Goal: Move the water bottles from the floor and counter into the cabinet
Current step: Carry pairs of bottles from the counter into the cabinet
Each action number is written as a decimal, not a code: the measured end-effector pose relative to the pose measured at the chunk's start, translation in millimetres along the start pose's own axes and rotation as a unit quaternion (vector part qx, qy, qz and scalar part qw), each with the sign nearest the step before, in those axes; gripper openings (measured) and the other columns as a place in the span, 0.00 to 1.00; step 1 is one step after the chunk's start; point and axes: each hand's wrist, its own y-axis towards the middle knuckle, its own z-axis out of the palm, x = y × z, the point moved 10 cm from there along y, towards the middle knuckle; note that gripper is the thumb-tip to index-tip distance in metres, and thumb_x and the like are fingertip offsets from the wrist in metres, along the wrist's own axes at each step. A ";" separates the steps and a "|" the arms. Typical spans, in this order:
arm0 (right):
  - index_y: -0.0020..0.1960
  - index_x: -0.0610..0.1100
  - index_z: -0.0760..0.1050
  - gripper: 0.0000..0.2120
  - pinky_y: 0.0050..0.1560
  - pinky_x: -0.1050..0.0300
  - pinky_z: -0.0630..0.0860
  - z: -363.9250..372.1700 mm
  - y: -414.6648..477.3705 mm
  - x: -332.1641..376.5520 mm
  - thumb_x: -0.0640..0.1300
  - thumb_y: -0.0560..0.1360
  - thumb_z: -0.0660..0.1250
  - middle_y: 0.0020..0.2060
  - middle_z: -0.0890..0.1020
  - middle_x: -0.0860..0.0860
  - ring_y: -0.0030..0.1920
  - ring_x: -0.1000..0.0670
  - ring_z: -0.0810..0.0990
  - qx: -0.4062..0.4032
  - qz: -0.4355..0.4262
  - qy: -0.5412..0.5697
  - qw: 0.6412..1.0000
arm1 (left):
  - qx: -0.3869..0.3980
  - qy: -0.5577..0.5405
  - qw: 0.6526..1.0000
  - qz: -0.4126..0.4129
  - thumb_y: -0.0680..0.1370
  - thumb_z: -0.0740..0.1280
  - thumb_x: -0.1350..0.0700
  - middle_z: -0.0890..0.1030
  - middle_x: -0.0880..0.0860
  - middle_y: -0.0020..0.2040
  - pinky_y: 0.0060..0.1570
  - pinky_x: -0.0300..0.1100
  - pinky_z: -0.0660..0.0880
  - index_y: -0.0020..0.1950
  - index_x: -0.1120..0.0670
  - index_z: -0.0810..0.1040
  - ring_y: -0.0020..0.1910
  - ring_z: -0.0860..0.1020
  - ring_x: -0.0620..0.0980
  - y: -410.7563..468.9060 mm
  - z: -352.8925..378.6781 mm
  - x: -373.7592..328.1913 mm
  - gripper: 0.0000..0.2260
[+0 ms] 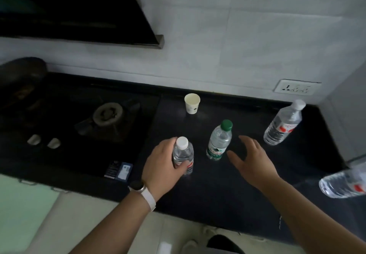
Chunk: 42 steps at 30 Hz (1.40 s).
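Note:
On the dark counter (227,190) stand three clear water bottles. My left hand (162,164) is wrapped around a small white-capped bottle (183,153) near the counter's middle. A green-capped bottle (218,140) with a green label stands upright just right of it. My right hand (251,160) hovers open beside the green-capped bottle, fingers spread, not touching it. A taller white-capped bottle (283,123) with a red label stands near the back right corner. Another clear bottle (344,182) shows partly at the right edge, blurred.
A white paper cup (192,103) stands near the back wall. A gas hob (107,115) with two knobs fills the counter's left, under a black hood (75,10). A wall socket (297,87) sits at the back right. Light floor shows below the counter edge.

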 end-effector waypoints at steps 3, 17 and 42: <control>0.74 0.52 0.60 0.37 0.61 0.49 0.73 11.4 23.8 -8.4 0.63 0.71 0.69 0.69 0.71 0.52 0.67 0.51 0.71 0.025 -0.002 0.069 0.997 | 0.009 -0.053 0.997 -0.063 0.71 0.76 0.47 0.75 0.42 0.62 0.58 0.42 0.74 0.68 0.45 0.71 0.61 0.75 0.44 0.8 10.4 5.4 0.27; 0.60 0.64 0.63 0.29 0.47 0.64 0.73 56.3 72.8 -0.5 0.48 0.68 0.77 0.54 0.78 0.61 0.53 0.60 0.78 0.195 -0.066 0.214 0.955 | -0.087 -0.140 0.962 -0.219 0.67 0.80 0.55 0.79 0.44 0.60 0.65 0.45 0.74 0.61 0.35 0.68 0.62 0.77 0.43 -8.0 38.3 14.9 0.31; 0.55 0.63 0.67 0.27 0.52 0.55 0.77 94.1 -22.1 121.4 0.48 0.66 0.79 0.49 0.80 0.58 0.49 0.57 0.80 0.224 -0.173 0.205 0.937 | -0.243 -0.216 0.904 -0.276 0.67 0.81 0.57 0.83 0.37 0.49 0.47 0.28 0.76 0.60 0.41 0.77 0.49 0.81 0.35 -139.0 -48.2 59.7 0.26</control>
